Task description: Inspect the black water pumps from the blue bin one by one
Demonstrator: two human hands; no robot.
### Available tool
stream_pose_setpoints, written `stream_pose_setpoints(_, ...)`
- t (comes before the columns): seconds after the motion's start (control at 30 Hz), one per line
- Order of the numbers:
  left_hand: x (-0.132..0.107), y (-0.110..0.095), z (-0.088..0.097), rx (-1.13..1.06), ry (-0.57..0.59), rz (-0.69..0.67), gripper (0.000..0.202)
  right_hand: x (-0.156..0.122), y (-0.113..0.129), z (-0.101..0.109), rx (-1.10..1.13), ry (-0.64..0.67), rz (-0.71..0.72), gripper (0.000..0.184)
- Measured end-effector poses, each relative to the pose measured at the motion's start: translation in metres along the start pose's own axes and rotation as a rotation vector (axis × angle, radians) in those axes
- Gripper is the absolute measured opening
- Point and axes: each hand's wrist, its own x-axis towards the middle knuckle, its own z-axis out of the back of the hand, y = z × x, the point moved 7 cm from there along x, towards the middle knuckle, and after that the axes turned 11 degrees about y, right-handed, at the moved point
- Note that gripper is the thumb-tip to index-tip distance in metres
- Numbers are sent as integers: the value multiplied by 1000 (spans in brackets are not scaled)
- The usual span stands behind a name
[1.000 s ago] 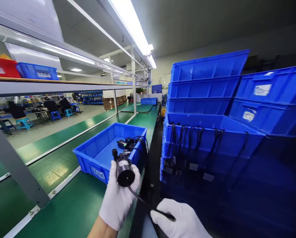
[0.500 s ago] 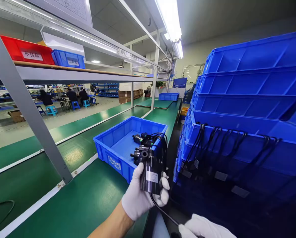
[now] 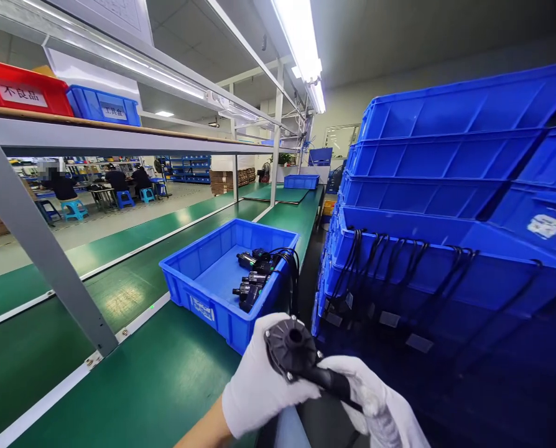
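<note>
My left hand (image 3: 262, 379), in a white glove, is wrapped round a black pump (image 3: 293, 348). The pump's ribbed round face with a central hole points up toward me, and a short pipe sticks out to the right. Gloved in white too, my right hand (image 3: 374, 398) has its fingers closed on that pipe. Just beyond my hands stands a blue bin (image 3: 178, 283) on the green belt. Several similar black pumps (image 3: 252, 280) lie at its right side, their black cords (image 3: 293, 264) hanging over the rim.
Stacked blue crates (image 3: 427, 162) rise on the right, with black cords (image 3: 413, 258) draped over one rim. A grey post (image 3: 49, 255) stands on the left. The shelf carries a red bin (image 3: 23, 93) and a small blue box (image 3: 103, 107). People (image 3: 117, 179) sit far behind.
The pump has been turned so its ribbed face shows instead of its labelled side. My right hand has moved from the cord up to the pump's pipe. The view has swung slightly right.
</note>
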Motion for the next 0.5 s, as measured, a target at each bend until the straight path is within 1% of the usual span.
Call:
stream_pose_setpoints(0.1, -6, 3, -4, 208, -65, -17, 78, 8, 18, -5, -13, -20, 45, 73)
stream_pose_setpoints(0.17, -9, 6, -5, 265, -84, -6, 77, 12, 28, -8, -40, -31, 43, 71)
stream_pose_setpoints(0.23, -9, 8, -7, 285, -80, 8, 77, 13, 33, -9, -80, -64, 48, 68)
stream_pose_setpoints(0.3, -8, 8, -8, 302, -62, 30, 77, 12, 36, -9, -161, -98, 95, 61)
stream_pose_setpoints(0.43, -6, 8, -10, 356, -36, 65, 77, 10, 43, -10, -382, -155, 241, 33)
stream_pose_setpoints(0.5, -6, 8, -10, 373, -42, 65, 76, 10, 45, -10, -444, -170, 286, 30)
